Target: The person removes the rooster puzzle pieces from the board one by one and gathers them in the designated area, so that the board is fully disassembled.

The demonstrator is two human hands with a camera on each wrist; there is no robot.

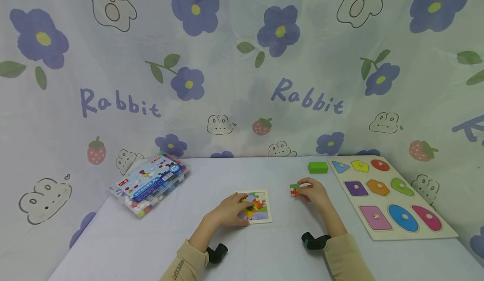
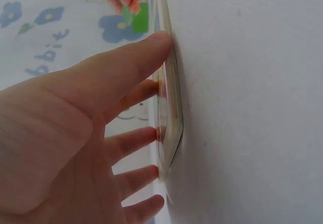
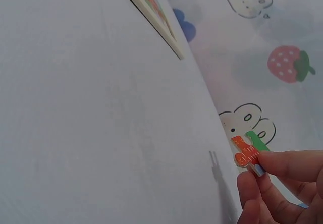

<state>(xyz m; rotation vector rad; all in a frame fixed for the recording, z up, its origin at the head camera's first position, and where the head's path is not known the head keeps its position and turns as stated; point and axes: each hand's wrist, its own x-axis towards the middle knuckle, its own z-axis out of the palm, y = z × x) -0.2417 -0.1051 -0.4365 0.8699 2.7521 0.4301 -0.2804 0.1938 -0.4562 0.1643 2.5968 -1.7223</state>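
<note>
Currently, the right grip (image 1: 315, 193) pinches an orange-green puzzle piece (image 1: 294, 190); the left grip (image 1: 229, 211), fingers spread wide, rests on the puzzle board (image 1: 268, 207).

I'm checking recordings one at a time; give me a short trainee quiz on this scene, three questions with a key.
1. Which hand pinches the orange-and-green puzzle piece?
2. How many coloured shapes are on the shape board?
3. True or false: the left hand touches the square picture puzzle.

Key:
1. The right hand.
2. Nine.
3. True.
</note>
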